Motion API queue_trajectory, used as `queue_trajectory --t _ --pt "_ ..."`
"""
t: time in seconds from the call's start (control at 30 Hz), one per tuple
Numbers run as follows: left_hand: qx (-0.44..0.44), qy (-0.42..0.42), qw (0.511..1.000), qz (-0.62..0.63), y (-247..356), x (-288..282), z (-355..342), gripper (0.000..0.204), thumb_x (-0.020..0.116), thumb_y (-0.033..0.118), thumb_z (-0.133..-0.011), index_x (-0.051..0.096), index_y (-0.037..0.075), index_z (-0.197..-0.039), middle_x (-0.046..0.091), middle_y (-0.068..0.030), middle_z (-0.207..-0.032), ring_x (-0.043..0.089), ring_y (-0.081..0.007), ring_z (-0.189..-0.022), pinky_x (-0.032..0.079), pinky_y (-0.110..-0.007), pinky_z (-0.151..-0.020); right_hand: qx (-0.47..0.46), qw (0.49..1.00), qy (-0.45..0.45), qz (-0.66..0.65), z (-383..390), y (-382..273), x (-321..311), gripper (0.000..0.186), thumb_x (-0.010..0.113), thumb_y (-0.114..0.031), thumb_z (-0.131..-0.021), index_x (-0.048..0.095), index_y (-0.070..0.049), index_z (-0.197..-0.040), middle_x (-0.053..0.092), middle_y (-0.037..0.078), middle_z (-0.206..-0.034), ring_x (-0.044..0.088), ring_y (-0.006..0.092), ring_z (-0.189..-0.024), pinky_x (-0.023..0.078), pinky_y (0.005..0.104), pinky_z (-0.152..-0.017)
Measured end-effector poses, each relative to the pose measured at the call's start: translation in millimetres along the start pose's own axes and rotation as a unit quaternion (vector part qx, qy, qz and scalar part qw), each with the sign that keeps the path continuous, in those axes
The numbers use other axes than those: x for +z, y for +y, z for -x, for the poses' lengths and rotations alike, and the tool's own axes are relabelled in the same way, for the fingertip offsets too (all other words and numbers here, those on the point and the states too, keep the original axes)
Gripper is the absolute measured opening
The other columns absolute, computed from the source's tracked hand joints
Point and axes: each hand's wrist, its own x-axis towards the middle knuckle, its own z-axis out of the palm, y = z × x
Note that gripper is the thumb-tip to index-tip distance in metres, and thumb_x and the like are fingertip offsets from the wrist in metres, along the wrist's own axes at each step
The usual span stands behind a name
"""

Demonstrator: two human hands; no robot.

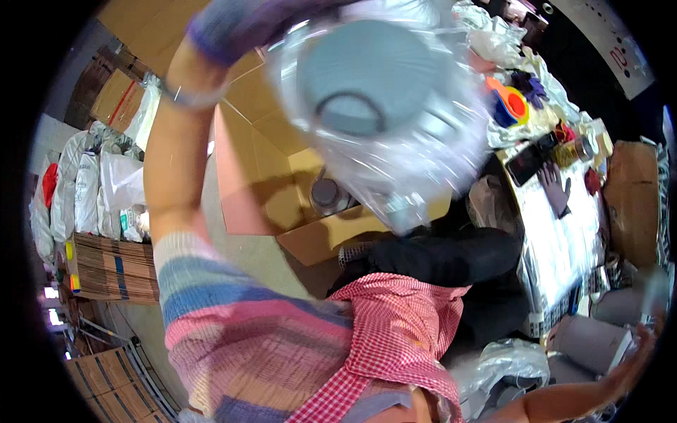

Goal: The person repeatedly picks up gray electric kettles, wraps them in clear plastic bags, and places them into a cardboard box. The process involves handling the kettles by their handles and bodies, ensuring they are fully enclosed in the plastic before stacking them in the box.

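Large in the upper middle hangs a grey bucket [367, 67] in a clear plastic bag [423, 166], blurred by motion. My left hand [243, 32], in a purple glove, reaches to the bag's top edge. Its fingertips are hidden, but the bag is held up on that side. Below the bag stands an open cardboard box [247, 169] with a dark round item [328, 194] inside. At the lower right my right hand [643, 345] is smeared by motion, close to a grey bucket [592, 343]; whether it grips anything is unclear.
To the right, a table [557, 240] carries a dark glove [555, 187], a jar [575, 151] and coloured plastic scoops [508, 102]. Bagged grey pieces [504, 370] lie near my right arm. On the left are stacked flat cardboard [116, 268] and white sacks [88, 190].
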Motion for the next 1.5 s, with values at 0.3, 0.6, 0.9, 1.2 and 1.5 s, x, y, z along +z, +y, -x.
queue_trajectory --t 0.3,0.6,0.9,1.2,1.5 --pt "-0.711 0.145 0.664 0.184 -77 195 415 0.043 0.073 0.025 -0.09 0.063 -0.005 -0.12 0.069 -0.012 -0.106 0.067 -0.0194 -0.091 0.058 -0.034 -0.079 0.184 0.919 -0.196 -0.289 66 17 195 0.016 0.063 -0.012 -0.095 0.06 -0.004 -0.109 0.052 0.014 -0.135 0.054 0.0228 -0.118 0.046 0.0304 -0.087" --pt "-0.91 0.202 0.29 0.216 -8 355 514 0.064 0.088 0.036 -0.07 0.063 -0.004 -0.113 0.071 -0.0159 -0.097 0.068 -0.0267 -0.078 0.056 -0.042 -0.069 0.247 0.918 -0.255 -0.178 109 50 180 0.021 0.063 -0.016 -0.096 0.06 -0.003 -0.112 0.053 0.014 -0.133 0.058 0.0224 -0.111 0.049 0.0304 -0.079" --pt "-0.943 -0.033 0.331 -0.028 62 500 486 0.064 0.083 0.033 -0.072 0.062 0.011 -0.128 0.069 -0.0133 -0.115 0.066 -0.0269 -0.11 0.051 -0.036 -0.095 0.326 0.824 -0.393 -0.248 163 25 215 0.027 0.067 -0.018 -0.094 0.061 -0.001 -0.114 0.053 0.016 -0.132 0.053 0.0283 -0.121 0.048 0.0371 -0.093" --pt "-0.768 0.052 0.634 -0.073 -10 481 402 0.063 0.075 0.021 -0.084 0.049 0.007 -0.139 0.062 -0.0144 -0.128 0.062 -0.0266 -0.114 0.05 -0.037 -0.098 0.255 0.845 -0.451 -0.135 133 107 136 0.042 0.068 -0.037 -0.09 0.064 -0.003 -0.114 0.064 0.016 -0.115 0.061 0.034 -0.11 0.049 0.0409 -0.093" --pt "-0.43 0.179 0.845 -0.264 -19 451 256 0.057 0.07 0.023 -0.09 0.049 0.001 -0.138 0.062 -0.0167 -0.127 0.061 -0.0284 -0.116 0.052 -0.036 -0.096 0.167 0.796 0.311 0.492 108 385 -78 0.049 0.071 -0.04 -0.088 0.065 0.002 -0.112 0.066 0.015 -0.101 0.061 0.0271 -0.097 0.046 0.0393 -0.088"
